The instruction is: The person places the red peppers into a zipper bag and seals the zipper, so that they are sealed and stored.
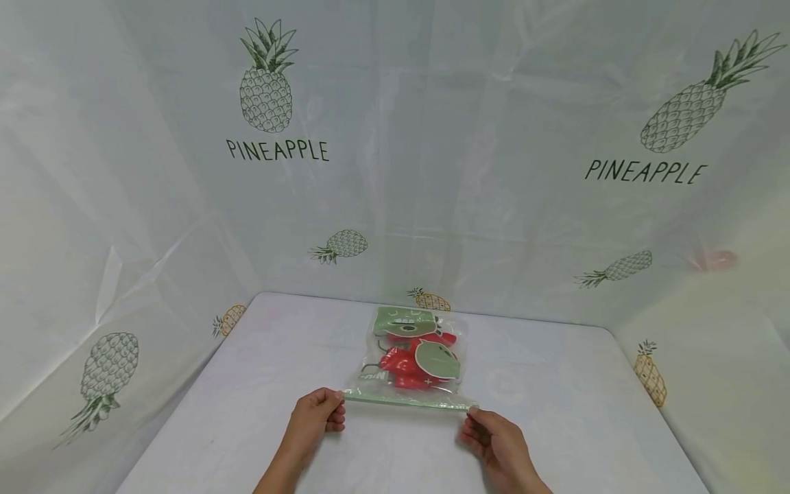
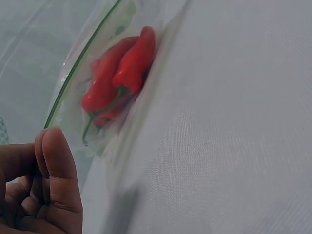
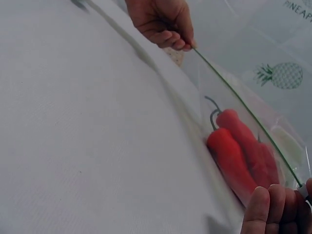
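A clear zip bag [image 1: 381,377] with green printed shapes lies in the middle of the table, its green zip edge towards me. Several red peppers [image 1: 401,361] with green stems are inside it, partly behind the print. My left hand [image 1: 315,415] pinches the left end of the zip edge between thumb and finger. At the other end, my right hand [image 1: 498,442] pinches the zip corner. The edge runs straight between the two hands. In the right wrist view the zip strip [image 3: 243,105] is stretched taut above the peppers [image 3: 239,151].
A white-covered table [image 1: 247,384] spreads on both sides of the bag. Behind and beside it hangs a pale curtain [image 1: 432,171] printed with pineapples. A blurred red shape [image 1: 716,260] shows at the right curtain.
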